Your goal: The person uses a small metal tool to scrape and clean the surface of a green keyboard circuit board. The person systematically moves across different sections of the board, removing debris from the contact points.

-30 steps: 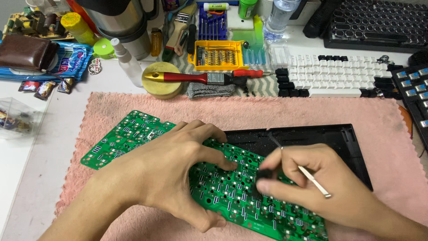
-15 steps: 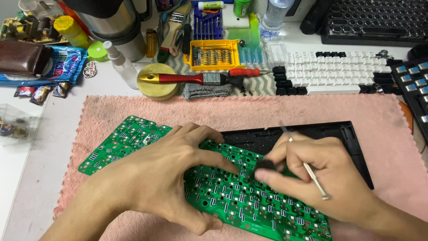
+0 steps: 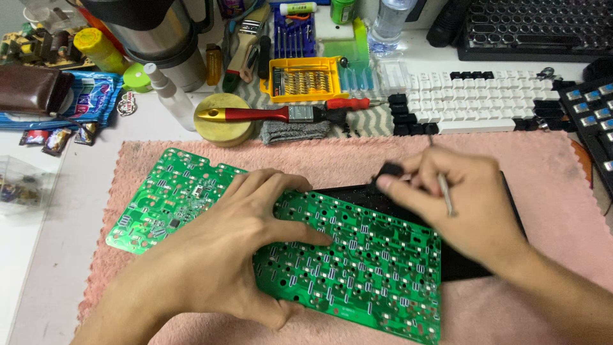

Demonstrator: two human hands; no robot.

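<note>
Green circuit board [image 3: 357, 268], flat on pink towel [image 3: 549, 191] at bench centre, pressed under left hand [image 3: 223, 249] with fingers spread open; right hand [image 3: 466, 204], at 2 o'clock of board, pinching small black part [image 3: 388, 171] and thin metal tool [image 3: 443, 185].

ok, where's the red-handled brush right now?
In the head view, the red-handled brush lies upper centre behind the pink towel, its handle across the round yellow tin, just below the yellow bit case.
</note>
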